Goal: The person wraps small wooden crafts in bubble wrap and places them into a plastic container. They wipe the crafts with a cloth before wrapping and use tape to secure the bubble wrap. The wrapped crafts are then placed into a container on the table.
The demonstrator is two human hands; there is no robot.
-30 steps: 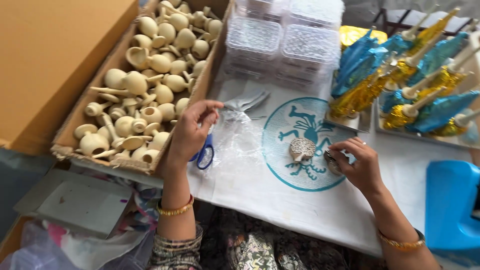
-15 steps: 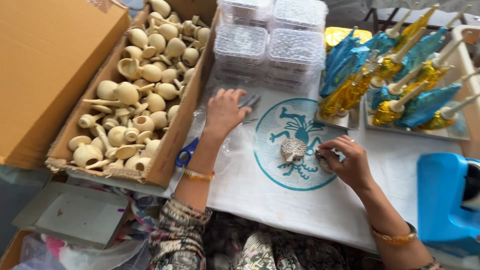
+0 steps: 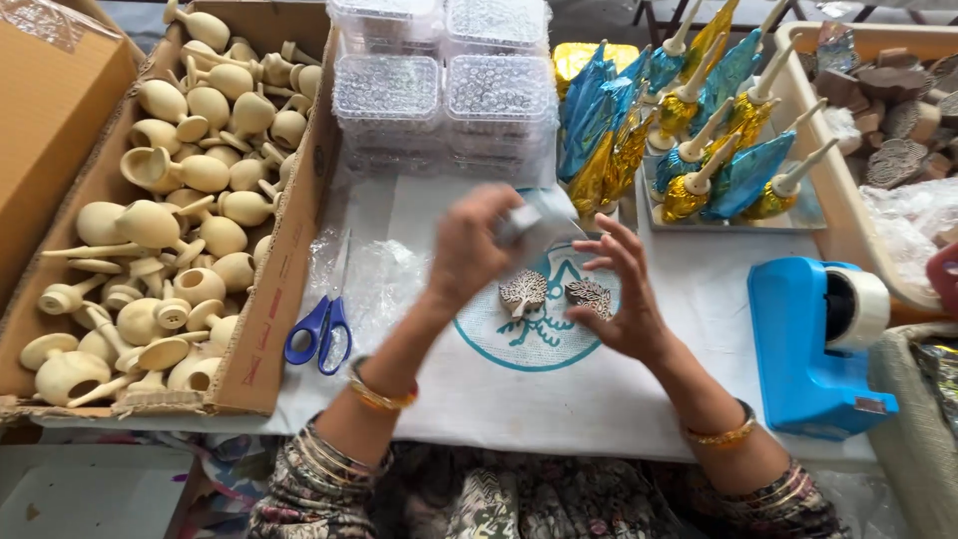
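My left hand (image 3: 477, 250) is raised over the middle of the white cloth (image 3: 559, 399) and grips a clear plastic bag (image 3: 544, 222), blurred by motion. My right hand (image 3: 624, 299) hovers with fingers spread beside two small carved wooden blocks, one tree-shaped (image 3: 523, 292) and one darker (image 3: 589, 294). Both blocks lie on the teal round print (image 3: 499, 344) of the cloth. The right fingertips touch or nearly touch the darker block.
Blue-handled scissors (image 3: 319, 334) lie left of the hands. A cardboard box (image 3: 284, 279) of pale wooden pieces (image 3: 170, 240) stands at left. Clear plastic boxes (image 3: 444, 85) are stacked behind. Blue and gold wrapped items (image 3: 689, 130) fill a tray; a blue tape dispenser (image 3: 823, 344) stands right.
My left hand left the cardboard box edge, moved right and lifted a clear bag above the blocks. My right hand opened its fingers. A second small block now lies beside the first.
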